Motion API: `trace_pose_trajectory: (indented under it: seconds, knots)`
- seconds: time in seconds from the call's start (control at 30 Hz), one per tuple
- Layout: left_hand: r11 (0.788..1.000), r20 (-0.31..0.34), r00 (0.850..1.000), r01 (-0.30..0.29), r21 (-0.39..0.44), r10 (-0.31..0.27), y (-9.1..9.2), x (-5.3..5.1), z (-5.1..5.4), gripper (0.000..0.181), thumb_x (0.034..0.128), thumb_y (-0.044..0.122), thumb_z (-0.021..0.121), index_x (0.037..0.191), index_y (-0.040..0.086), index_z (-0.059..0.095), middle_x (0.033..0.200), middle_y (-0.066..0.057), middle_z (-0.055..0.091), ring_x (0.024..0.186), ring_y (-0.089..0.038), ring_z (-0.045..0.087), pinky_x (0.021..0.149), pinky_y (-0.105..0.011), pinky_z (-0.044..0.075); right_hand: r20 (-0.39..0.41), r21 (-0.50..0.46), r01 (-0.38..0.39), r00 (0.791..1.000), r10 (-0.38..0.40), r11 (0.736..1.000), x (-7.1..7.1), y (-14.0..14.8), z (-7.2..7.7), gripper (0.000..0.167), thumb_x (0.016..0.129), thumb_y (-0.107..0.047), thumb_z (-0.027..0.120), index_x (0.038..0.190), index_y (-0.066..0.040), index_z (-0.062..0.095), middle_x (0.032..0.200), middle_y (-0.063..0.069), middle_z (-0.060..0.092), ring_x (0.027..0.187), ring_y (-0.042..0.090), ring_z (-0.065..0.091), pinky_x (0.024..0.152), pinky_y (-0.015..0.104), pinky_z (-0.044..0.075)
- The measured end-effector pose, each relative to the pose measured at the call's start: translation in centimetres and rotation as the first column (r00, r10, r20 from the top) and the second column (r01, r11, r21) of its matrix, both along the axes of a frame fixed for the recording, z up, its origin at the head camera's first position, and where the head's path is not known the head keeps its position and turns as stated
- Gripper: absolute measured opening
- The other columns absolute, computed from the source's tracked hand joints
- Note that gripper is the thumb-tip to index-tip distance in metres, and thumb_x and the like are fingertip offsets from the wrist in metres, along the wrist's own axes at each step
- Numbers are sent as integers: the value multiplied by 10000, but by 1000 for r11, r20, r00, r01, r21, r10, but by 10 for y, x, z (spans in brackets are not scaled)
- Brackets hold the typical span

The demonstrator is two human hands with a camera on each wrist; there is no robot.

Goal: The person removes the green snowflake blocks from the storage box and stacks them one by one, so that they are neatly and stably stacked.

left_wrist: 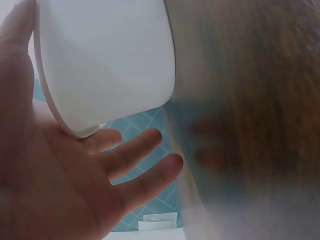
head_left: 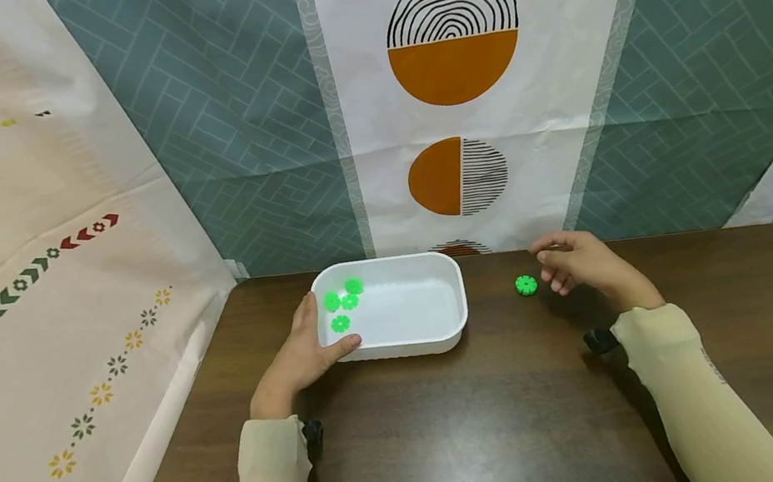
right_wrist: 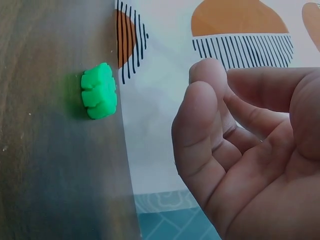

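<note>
At the left end of a white plastic tray (head_left: 414, 346), my left hand (head_left: 302, 357) grips the corner, thumb along the near rim and fingers on the outer left side. In the left wrist view the tray's wall (left_wrist: 110, 60) lies between thumb and fingers. Several flat green flower-shaped discs (head_left: 341, 324) lie in the tray's left part. To the right of the tray, a small stack of green flower-shaped discs (head_left: 526, 285) sits on the table. My right hand (head_left: 586, 268) hovers just right of this stack (right_wrist: 99, 91), fingers loosely bent and holding nothing.
The brown wooden table (head_left: 447, 433) ends at the back against a patterned cloth (head_left: 247, 128). A cream cloth with coloured motifs (head_left: 22, 290) hangs on the left. Dark wrist bands (head_left: 602, 340) show at both cuffs.
</note>
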State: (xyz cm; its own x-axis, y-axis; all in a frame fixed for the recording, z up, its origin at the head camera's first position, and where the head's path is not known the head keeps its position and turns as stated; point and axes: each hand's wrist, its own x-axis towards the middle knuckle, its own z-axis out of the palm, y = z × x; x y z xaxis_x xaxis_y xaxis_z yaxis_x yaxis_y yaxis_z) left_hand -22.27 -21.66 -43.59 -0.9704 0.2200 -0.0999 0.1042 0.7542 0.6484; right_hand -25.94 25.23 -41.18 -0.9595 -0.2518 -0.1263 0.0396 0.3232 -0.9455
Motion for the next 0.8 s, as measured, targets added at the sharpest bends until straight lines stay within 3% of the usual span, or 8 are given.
trace_pose_trajectory:
  seconds: [0.23, 0.8]
  knots:
    - [1000, 3, 1000, 4, -1, -4, -1, 0, 1, 1253, 855, 647, 702, 1601, 36, -98, 1670, -178, -44, 1491, -406, 160, 1158, -545, 234, -10, 4, -17, 1000, 17, 1000, 1, -2, 3, 326, 1049, -104, 545, 1317, 81, 540, 840, 228, 635, 623, 184, 618, 609, 346, 561]
    - [1000, 29, 1000, 4, -20, -3, -3, 2, 5, 1266, 840, 635, 728, 1602, 19, -73, 1668, -193, -25, 1494, -411, 142, 1160, -558, 220, -48, 39, -17, 999, 18, 999, 5, -9, 16, 313, 1045, -120, 539, 1310, 46, 560, 859, 237, 624, 646, 228, 622, 619, 376, 566]
